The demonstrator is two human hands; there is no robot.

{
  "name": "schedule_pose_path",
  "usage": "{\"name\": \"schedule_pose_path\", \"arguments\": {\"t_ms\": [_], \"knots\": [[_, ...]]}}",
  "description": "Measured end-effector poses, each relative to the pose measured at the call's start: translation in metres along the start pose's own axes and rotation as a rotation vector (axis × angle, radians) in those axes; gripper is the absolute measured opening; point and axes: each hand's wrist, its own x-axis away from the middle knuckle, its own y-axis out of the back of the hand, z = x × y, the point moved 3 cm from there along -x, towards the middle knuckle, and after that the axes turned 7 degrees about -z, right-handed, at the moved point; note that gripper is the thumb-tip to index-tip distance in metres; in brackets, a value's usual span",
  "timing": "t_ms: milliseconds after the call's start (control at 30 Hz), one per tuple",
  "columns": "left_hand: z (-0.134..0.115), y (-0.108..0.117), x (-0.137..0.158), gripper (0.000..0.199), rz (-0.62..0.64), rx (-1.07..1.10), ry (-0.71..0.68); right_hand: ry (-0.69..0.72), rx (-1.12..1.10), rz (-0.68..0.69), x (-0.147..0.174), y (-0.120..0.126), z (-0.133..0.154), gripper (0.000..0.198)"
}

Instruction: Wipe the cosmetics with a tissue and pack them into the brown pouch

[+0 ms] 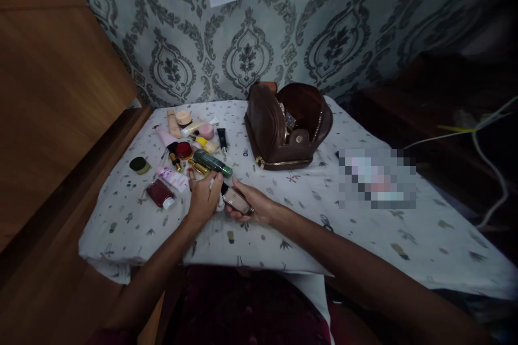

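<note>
My right hand [251, 203] is closed around a foundation bottle [238, 200], a clear bottle of beige liquid with a black cap pointing left. Just left of it, my left hand [205, 197] has its fingers drawn together beside the cap. A small white object [220, 203] shows at those fingers, partly hidden, and I cannot make out its kind. Beyond the left hand lie a green bottle [212, 163] and a gold tube [198, 167]. A dark red bottle with a white cap [159, 194] and a pink-and-white tube [172, 178] lie to its left.
An open brown leather bag [265, 124] with things inside stands behind my hands. Several jars and tubes, among them a red jar [184, 150] and a black tube [222, 140], cover the left of the cloth-covered table [279, 237]. A pixelated patch hides something at right.
</note>
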Motion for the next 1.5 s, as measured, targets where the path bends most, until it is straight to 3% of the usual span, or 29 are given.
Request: {"name": "schedule_pose_path", "arguments": {"t_ms": [233, 433, 533, 767, 933, 1133, 1500], "knots": [[0.000, -0.001, -0.001, 0.036, 0.021, 0.025, -0.039, 0.025, -0.039, -0.036, -0.001, -0.002, 0.001, 0.055], [0.018, 0.010, -0.007, 0.033, -0.297, 0.172, 0.119, 0.058, -0.097, -0.021, -0.003, -0.002, 0.005, 0.052], [0.017, 0.009, -0.005, 0.031, -0.328, 0.159, 0.091, 0.100, -0.089, 0.011, -0.004, -0.002, 0.004, 0.046], [0.004, -0.015, 0.008, 0.041, -0.104, -0.024, -0.223, 0.227, -0.112, -0.071, -0.008, -0.001, 0.001, 0.030], [0.003, -0.018, 0.011, 0.044, -0.096, -0.130, -0.375, 0.301, -0.179, -0.101, -0.012, 0.001, 0.001, 0.026], [-0.007, -0.022, 0.019, 0.052, -0.047, -0.256, -0.601, 0.272, -0.353, -0.179, -0.017, 0.001, 0.001, 0.018], [-0.025, -0.037, 0.042, 0.053, 0.092, -0.120, -1.005, 0.178, -0.497, -0.048, -0.005, 0.008, 0.018, 0.042]]}}
